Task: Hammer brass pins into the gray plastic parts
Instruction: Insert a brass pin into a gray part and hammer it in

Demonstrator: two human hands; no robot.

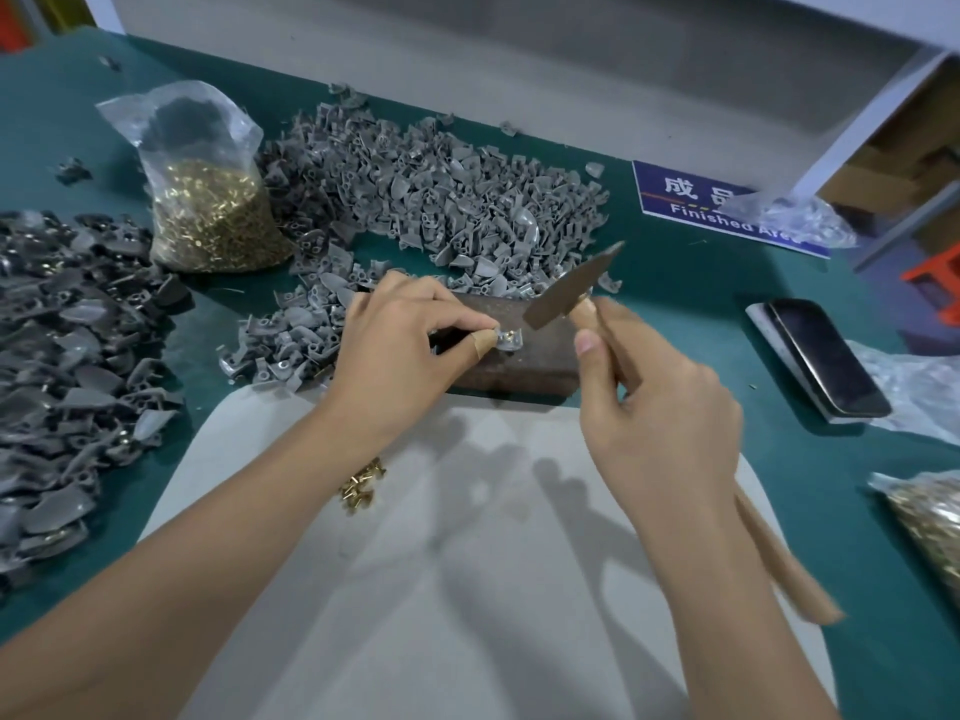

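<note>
My left hand (402, 335) pinches a small gray plastic part (506, 343) with a brass pin standing in it, holding it on a dark rusty metal block (540, 356). My right hand (657, 407) grips the wooden handle of a small hammer (569, 288), whose metal head hangs tilted just above and right of the part. A few loose brass pins (361, 485) lie on the white sheet (467, 563) under my left wrist.
A large heap of gray parts (441, 194) lies behind the block, a darker heap (67, 366) at the left. A plastic bag of brass pins (208, 200) stands between them, another bag (930, 517) at right. A phone (826, 356) and a blue sign (722, 205) lie right.
</note>
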